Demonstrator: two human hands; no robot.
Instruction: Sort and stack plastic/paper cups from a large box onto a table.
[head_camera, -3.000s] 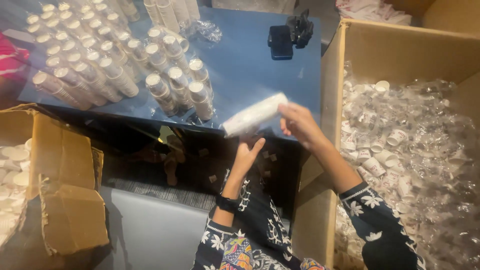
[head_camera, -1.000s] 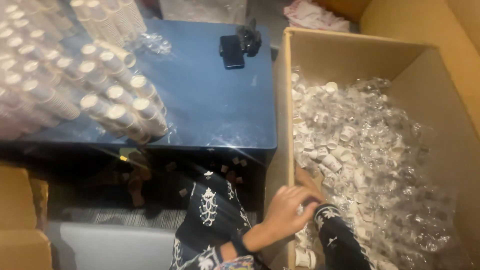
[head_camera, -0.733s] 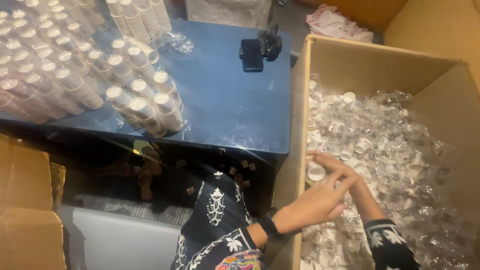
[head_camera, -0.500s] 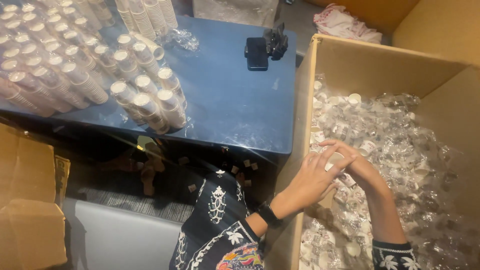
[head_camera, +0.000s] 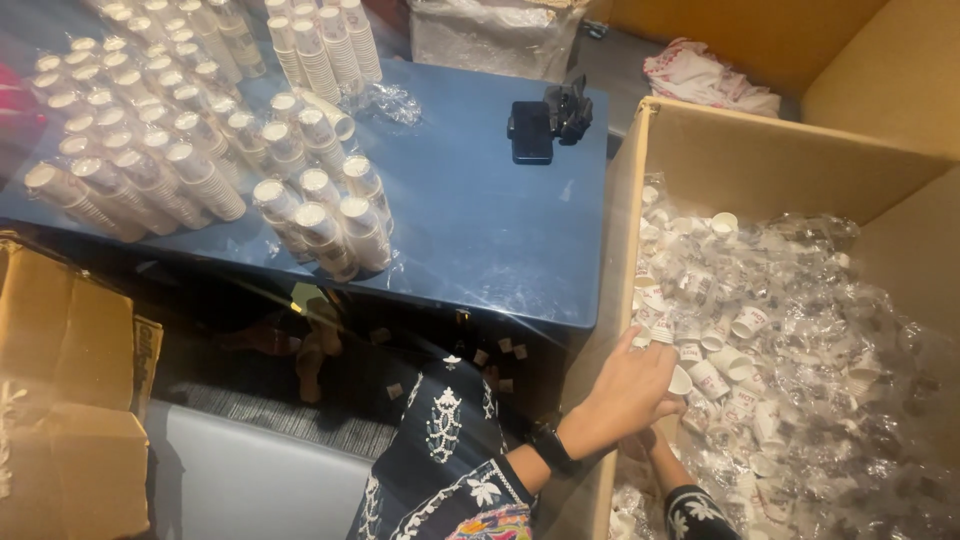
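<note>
My left hand (head_camera: 632, 388), with a dark watch on its wrist, reaches over the near wall of a big cardboard box (head_camera: 760, 160). Its fingers curl around a small white paper cup (head_camera: 681, 381) on top of the heap. My right hand (head_camera: 652, 447) lies under the left one, low in the box and mostly hidden; only the wrist and the patterned sleeve show. The box holds many loose paper cups and crumpled clear plastic wrap (head_camera: 800, 340).
A blue table (head_camera: 480, 230) on the left carries several wrapped stacks of paper cups (head_camera: 200, 150) lying side by side, plus a black phone on a small stand (head_camera: 532, 130). Brown cartons (head_camera: 70, 400) sit at the lower left. A clear plastic bag (head_camera: 490, 30) lies beyond the table.
Both hands have dropped from the middle of the heap to the box's near left corner. The left hand now covers the right hand, and its fingers have closed.
</note>
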